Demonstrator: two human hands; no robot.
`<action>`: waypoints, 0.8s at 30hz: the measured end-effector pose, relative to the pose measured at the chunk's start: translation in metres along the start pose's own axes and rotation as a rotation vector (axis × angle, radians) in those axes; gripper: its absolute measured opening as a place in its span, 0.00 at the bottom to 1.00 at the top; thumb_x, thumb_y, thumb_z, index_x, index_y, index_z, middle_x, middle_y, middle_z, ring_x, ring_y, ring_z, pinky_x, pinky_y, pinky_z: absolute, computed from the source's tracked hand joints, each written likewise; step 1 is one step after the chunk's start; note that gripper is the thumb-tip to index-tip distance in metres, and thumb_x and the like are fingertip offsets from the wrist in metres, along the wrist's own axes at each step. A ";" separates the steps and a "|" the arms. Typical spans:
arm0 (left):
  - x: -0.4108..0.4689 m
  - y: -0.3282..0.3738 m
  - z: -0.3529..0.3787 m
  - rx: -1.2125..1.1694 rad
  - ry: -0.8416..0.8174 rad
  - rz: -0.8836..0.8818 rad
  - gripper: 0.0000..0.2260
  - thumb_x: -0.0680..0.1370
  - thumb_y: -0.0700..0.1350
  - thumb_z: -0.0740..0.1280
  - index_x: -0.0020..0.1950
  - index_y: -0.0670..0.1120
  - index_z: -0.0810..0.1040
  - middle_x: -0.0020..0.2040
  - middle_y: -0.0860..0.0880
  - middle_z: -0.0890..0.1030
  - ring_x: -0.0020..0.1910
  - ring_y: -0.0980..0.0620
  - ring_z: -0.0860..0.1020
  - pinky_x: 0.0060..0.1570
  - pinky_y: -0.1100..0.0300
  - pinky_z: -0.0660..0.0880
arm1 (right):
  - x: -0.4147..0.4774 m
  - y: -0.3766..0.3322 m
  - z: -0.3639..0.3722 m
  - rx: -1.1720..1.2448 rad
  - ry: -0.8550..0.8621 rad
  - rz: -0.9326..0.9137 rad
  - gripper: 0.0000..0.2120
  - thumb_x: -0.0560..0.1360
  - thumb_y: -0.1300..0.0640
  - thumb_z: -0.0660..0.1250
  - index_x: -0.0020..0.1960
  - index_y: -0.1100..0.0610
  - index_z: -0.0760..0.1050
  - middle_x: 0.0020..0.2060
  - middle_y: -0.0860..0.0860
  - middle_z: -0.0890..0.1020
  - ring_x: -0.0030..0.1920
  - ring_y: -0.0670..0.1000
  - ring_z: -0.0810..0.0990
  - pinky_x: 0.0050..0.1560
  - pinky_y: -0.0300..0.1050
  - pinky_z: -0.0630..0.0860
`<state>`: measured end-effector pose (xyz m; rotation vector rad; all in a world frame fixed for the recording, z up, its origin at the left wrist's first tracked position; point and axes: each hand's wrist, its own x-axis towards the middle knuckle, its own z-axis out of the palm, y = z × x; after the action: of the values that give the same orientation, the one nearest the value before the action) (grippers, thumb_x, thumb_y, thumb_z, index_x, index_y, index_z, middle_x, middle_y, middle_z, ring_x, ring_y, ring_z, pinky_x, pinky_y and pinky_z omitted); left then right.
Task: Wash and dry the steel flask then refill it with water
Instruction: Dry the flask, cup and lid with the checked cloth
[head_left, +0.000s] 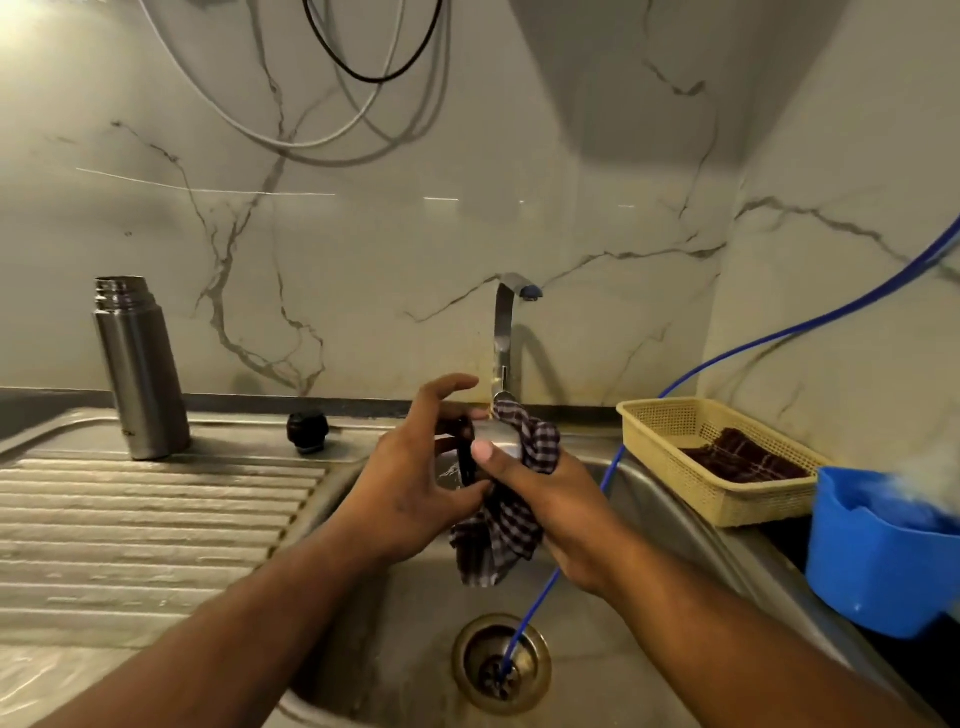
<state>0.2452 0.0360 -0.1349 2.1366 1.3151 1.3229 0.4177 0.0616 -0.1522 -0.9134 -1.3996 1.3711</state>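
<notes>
The left hand (415, 470) is pinching a steel cup (496, 439), the right hand (550, 512) gripping a cloth (501, 535) round it. The flask (139, 371) is standing upright, nearer the left hand.

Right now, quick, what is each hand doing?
Left hand: holding the steel flask cap.
Right hand: gripping the checked cloth wrapped against that cap, thumb on the steel.
</notes>
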 end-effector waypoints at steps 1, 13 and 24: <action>0.001 0.000 -0.001 -0.014 -0.007 0.003 0.41 0.71 0.39 0.78 0.75 0.61 0.60 0.61 0.62 0.77 0.61 0.72 0.75 0.57 0.77 0.71 | -0.001 -0.001 0.000 0.025 -0.009 0.001 0.27 0.70 0.48 0.79 0.66 0.49 0.77 0.55 0.49 0.87 0.56 0.49 0.85 0.63 0.54 0.79; 0.003 -0.004 0.000 -0.408 -0.073 -0.238 0.14 0.83 0.52 0.64 0.53 0.43 0.83 0.46 0.46 0.83 0.48 0.49 0.78 0.54 0.52 0.75 | -0.005 0.000 -0.002 -0.318 0.216 -0.228 0.27 0.67 0.40 0.79 0.64 0.40 0.76 0.52 0.39 0.85 0.51 0.37 0.83 0.55 0.41 0.81; 0.004 -0.002 0.000 -0.407 -0.038 -0.266 0.15 0.84 0.48 0.63 0.51 0.40 0.84 0.46 0.45 0.87 0.45 0.51 0.83 0.47 0.63 0.77 | 0.004 0.008 0.000 -0.495 0.092 -0.382 0.35 0.71 0.33 0.71 0.74 0.35 0.62 0.68 0.35 0.73 0.65 0.34 0.73 0.59 0.28 0.71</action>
<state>0.2442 0.0402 -0.1340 1.6452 1.1487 1.2992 0.4161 0.0663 -0.1592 -0.9410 -1.7705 0.7000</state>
